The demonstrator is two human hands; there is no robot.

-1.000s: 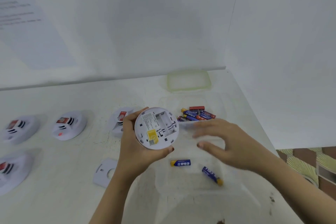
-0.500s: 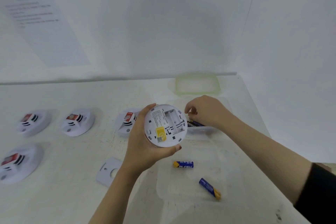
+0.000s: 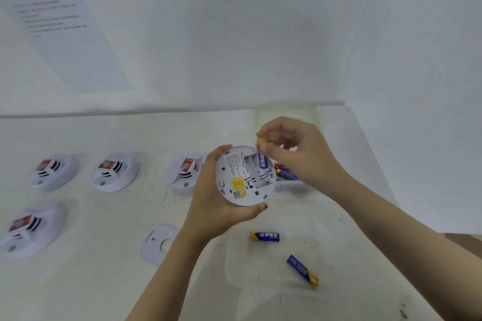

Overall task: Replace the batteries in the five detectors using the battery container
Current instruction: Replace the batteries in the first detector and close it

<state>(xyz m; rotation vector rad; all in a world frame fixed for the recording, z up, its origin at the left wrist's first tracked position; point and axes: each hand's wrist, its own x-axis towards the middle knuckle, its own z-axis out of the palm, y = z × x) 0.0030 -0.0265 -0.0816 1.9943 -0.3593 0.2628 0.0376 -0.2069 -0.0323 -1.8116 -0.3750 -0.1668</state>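
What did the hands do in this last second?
The right hand reached into the battery container, pinched a battery and brought it back to the open compartment of the detector. The left hand kept holding that detector; the four other detectors, the cover plate and the two loose batteries stayed put.

Table (image 3: 91, 289) lies open (front left) between 4 detectors (image 3: 34, 229) and cover plate (image 3: 156, 242).
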